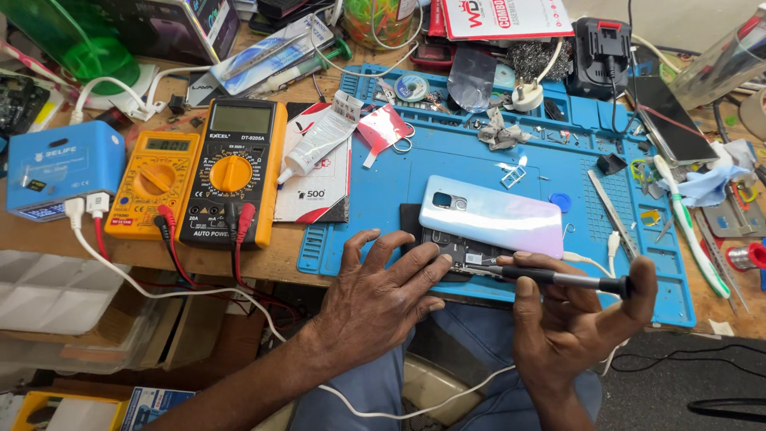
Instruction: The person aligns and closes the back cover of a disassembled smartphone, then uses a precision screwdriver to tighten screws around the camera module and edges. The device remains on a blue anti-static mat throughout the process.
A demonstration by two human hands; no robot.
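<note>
An opened phone (pixel 456 249) lies on the blue work mat (pixel 479 172), its dark inner board showing. A pale blue-to-pink back cover (pixel 495 217) rests on top of it, tilted. My left hand (pixel 383 295) is spread flat at the mat's near edge, fingertips pressing on the phone's left end. My right hand (pixel 570 319) grips a black precision screwdriver (pixel 558 278), held almost level with its tip pointing left onto the exposed board.
Two multimeters, yellow (pixel 155 183) and black-orange (pixel 235 172), sit left of the mat beside a blue box (pixel 64 168). A white glue tube (pixel 315 144), tweezers (pixel 610 211), a toothbrush (pixel 686 227), a second phone (pixel 670 120) and small parts surround the mat.
</note>
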